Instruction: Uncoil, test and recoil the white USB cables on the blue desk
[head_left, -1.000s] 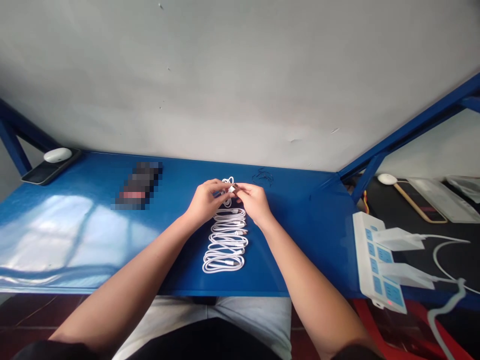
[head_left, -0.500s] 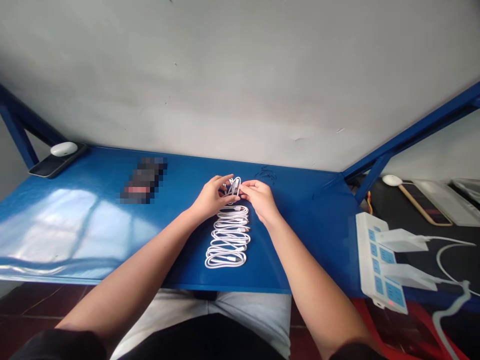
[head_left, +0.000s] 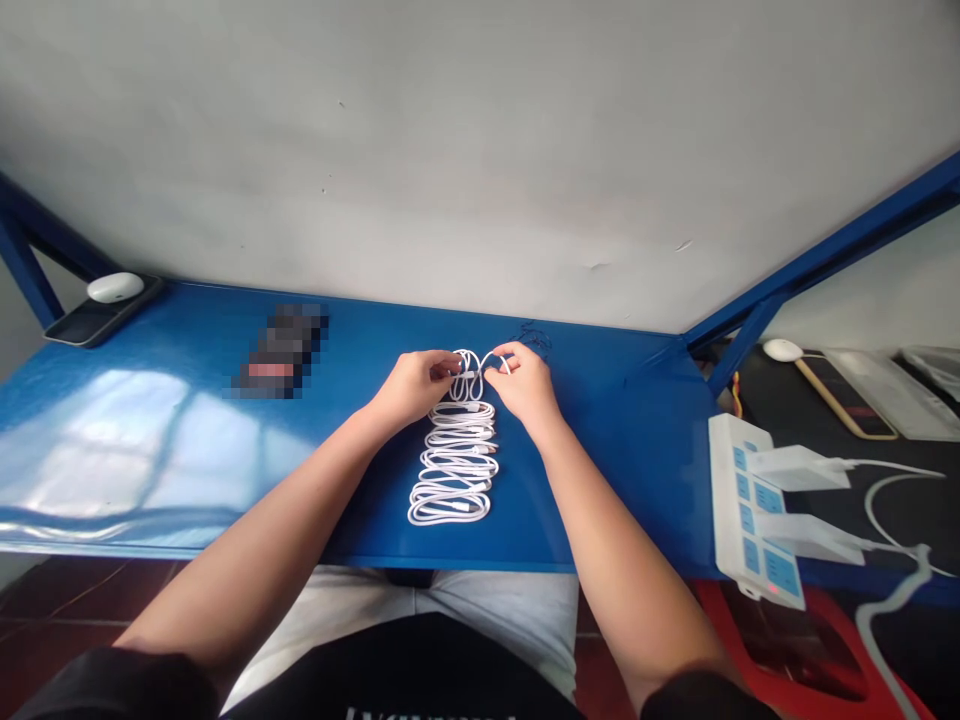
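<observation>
Pinching a white charging cable [head_left: 474,372] between thumb and fingers, the left hand [head_left: 411,388] is closed firmly on it at the far end of the stack; the right hand [head_left: 525,385] reaches in from the other side, its fingertips [head_left: 508,352] nipped onto a thin white loop, with only a narrow gap between the two hands; right below them, a neat column of coiled white cables [head_left: 454,465] runs from the hands toward the near edge of the blue metal table [head_left: 600,470], each coil swinging side to side, and the whole stack sits about mid-table; to the left of the hands, a pixelated object [head_left: 277,350] lies on the tabletop, too blurred to call; out in the far left corner, a round white case [head_left: 115,287] rests on a dark phone [head_left: 90,328]; over on the right, a white power strip [head_left: 739,510] carries two white chargers [head_left: 796,468] with white leads trailing off; beyond it, on a black surface [head_left: 900,510], another phone [head_left: 844,398] lies beside a second round white case [head_left: 782,350]; a grey wall [head_left: 480,150] rises along the far edge.
</observation>
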